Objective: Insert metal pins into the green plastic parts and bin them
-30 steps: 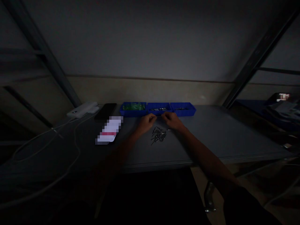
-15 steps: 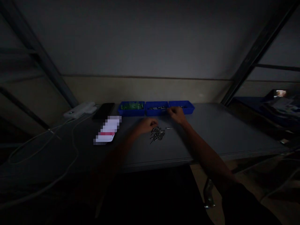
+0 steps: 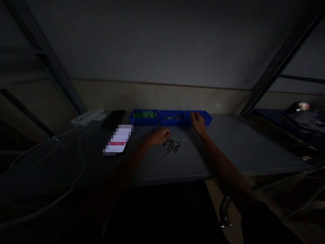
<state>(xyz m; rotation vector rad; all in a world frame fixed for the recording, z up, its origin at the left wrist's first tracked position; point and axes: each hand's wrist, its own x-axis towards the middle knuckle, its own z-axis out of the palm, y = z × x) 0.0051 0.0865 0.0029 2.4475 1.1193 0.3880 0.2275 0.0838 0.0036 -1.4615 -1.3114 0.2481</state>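
My left hand [image 3: 160, 135] is closed just above and left of a small pile of thin metal pins or screws [image 3: 172, 146]; their exact kind is too dark to tell. A thin metal piece [image 3: 173, 135] sticks out from its fingertips. My right hand [image 3: 198, 122] reaches over the right blue bin [image 3: 207, 119], fingers drawn together; whatever they hold is hidden. One single metal pin [image 3: 185, 139] lies on the table, right of the pile. More metal pieces lie in the middle blue bin [image 3: 172, 122].
The left blue bin [image 3: 144, 122] holds a green plastic bag [image 3: 146, 114]. To its left are a black flat device [image 3: 114, 118], a lit phone [image 3: 119, 139] and a white power strip [image 3: 88, 117] with cables. Slanted metal posts [image 3: 265, 76] flank the grey table [image 3: 228, 149].
My right hand has moved right, from between the middle and right bins to over the right bin. My left hand stays by the pile, and a thin piece now shows at its fingertips.
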